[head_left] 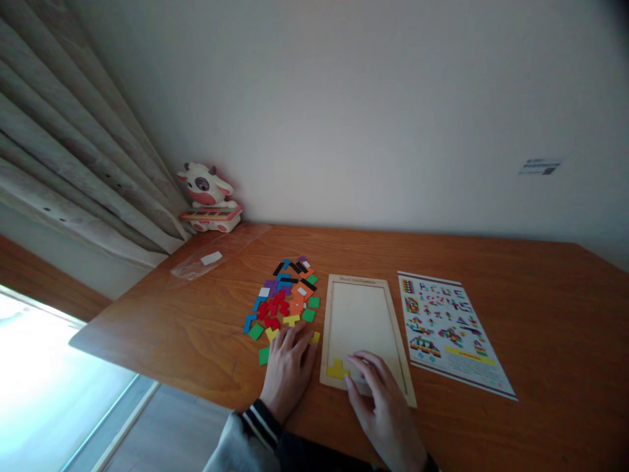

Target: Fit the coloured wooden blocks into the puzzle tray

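Observation:
My left hand [289, 370] lies palm down at the near end of a pile of flat coloured puzzle pieces, its fingers stretched out over a few yellow pieces [291, 320]. What is under its fingertips is partly hidden. My right hand [381, 406] is over the lower part of a pale wooden puzzle tray [362, 280], thumb and fingers apart. Its thumb tip is at the right end of a yellow T-shaped piece [337, 369], which lies flat in the tray's lower left corner. Red pieces [274, 307], green squares [314, 302] and black bars [308, 284] are among the loose pieces.
Right of the tray lies a printed pattern sheet [452, 328]. A clear plastic bag [189, 269] rests at the table's left side, with a toy cow with a keyboard [209, 200] behind it by the curtain [88, 144]. The wooden table [555, 328] meets the wall at the back.

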Motion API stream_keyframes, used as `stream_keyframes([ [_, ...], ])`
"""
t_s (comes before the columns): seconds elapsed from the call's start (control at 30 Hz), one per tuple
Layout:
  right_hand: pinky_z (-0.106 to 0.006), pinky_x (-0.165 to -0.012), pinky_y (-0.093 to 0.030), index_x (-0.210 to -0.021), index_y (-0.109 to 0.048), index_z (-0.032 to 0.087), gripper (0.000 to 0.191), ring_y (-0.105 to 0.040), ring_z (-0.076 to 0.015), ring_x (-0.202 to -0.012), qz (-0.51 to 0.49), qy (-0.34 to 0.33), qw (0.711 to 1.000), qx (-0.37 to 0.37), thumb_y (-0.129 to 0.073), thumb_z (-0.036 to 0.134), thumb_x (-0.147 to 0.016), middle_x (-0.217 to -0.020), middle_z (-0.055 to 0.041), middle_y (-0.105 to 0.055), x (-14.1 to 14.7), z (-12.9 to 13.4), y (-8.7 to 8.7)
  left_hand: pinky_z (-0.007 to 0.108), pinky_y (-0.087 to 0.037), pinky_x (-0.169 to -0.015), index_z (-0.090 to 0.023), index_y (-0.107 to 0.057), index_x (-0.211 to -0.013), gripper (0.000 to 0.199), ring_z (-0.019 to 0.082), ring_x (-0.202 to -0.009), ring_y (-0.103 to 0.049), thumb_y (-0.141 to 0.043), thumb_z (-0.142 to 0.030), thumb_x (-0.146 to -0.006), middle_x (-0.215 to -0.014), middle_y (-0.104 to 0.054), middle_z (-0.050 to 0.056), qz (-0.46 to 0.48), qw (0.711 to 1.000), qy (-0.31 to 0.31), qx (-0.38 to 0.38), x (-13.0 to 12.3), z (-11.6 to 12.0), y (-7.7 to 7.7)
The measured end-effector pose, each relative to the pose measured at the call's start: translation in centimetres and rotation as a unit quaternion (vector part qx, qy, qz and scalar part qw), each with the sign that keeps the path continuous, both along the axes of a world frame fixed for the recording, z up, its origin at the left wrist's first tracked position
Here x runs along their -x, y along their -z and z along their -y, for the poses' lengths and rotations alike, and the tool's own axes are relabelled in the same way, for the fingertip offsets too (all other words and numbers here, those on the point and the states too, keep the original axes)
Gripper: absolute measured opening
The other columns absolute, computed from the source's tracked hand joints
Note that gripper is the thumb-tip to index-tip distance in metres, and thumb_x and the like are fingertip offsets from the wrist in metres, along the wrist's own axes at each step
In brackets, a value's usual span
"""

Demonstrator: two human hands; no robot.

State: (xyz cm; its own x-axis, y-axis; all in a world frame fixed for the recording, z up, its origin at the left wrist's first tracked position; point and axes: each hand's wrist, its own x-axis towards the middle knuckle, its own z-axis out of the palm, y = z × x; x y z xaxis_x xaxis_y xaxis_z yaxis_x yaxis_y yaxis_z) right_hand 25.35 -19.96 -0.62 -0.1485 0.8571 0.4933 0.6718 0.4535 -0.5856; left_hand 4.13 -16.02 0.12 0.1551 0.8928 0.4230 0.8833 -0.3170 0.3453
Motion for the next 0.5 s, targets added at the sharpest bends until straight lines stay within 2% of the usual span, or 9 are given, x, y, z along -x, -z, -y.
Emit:
stream_keyframes([
  [0.17,-0.04,-0.092,-0.06,-0.123,-0.058,0.025,0.03,-0.066,-0.0238,-0.108,0.002,0.007,1.0,0.007,-0.053,0.022,-0.094,-0.116,-0.0098,-0.065,0.18,0.07,-0.19,0.054,-0.052,-0.097,-0.024,-0.069,-0.115,0.023,0.029,-0.111,-0.059,-0.06,-0.031,-0.095,-0.126,-0.064,0.008,0.004,1.0,0.012,0.0,0.16,-0.06,0.19],
  [0.33,-0.039,-0.094,-0.058,-0.125,-0.057,0.024,0.033,-0.065,-0.0225,-0.11,0.026,-0.011,0.999,0.014,-0.053,0.018,-0.093,-0.116,-0.0089,-0.066,0.31,0.25,-0.24,0.046,-0.055,-0.094,-0.027,-0.069,-0.113,0.023,0.024,-0.106,-0.063,-0.051,-0.023,-0.099,-0.114,-0.069,0.006,0.033,0.997,0.073,0.023,0.4,-0.28,0.3],
  [0.5,-0.047,-0.098,-0.053,-0.126,-0.057,0.025,0.033,-0.063,-0.0261,-0.116,0.077,0.045,0.995,-0.036,-0.055,0.019,-0.094,-0.123,-0.008,-0.068,0.18,0.34,-0.17,0.045,-0.057,-0.094,-0.026,-0.063,-0.122,0.025,0.025,-0.107,-0.065,-0.052,-0.025,-0.099,-0.115,-0.069,0.006,0.054,0.996,0.069,0.011,0.4,-0.31,0.5],
])
